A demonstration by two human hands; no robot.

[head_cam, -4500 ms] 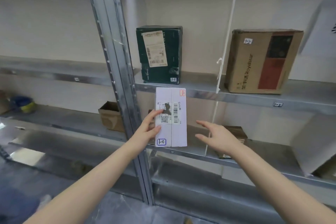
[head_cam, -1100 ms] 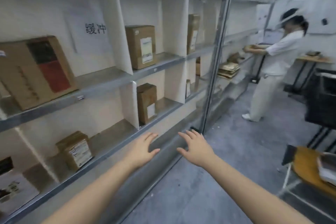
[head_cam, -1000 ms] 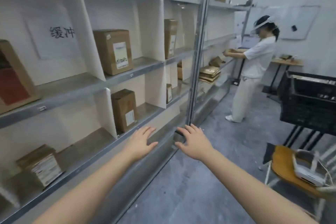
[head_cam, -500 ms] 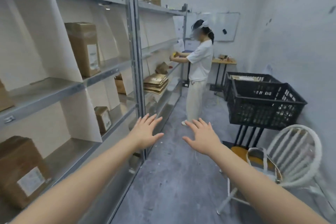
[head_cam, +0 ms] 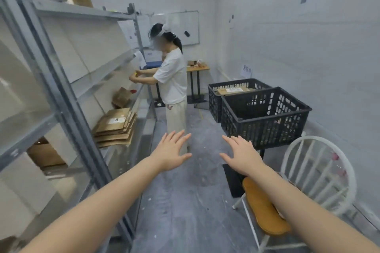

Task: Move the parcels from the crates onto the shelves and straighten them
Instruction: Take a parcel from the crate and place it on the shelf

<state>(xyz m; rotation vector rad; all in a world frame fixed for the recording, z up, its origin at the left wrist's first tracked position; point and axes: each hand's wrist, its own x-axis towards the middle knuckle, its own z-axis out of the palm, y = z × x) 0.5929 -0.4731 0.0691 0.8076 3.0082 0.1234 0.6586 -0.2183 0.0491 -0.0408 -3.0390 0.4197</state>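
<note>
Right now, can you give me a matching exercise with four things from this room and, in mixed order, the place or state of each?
Things:
1. stack of flat brown parcels
2. farther black crate
3. white chair
4. left hand

Places or states:
A. open, holds nothing
B. stands near the right wall
C. lies on a shelf at the left
D. holds a labelled brown parcel

Pairs: 1-C, 2-D, 3-B, 4-A

Both empty hands, left [head_cam: 171, 153] and right [head_cam: 242, 156], reach out flat near black crates [head_cam: 265, 117].
</note>
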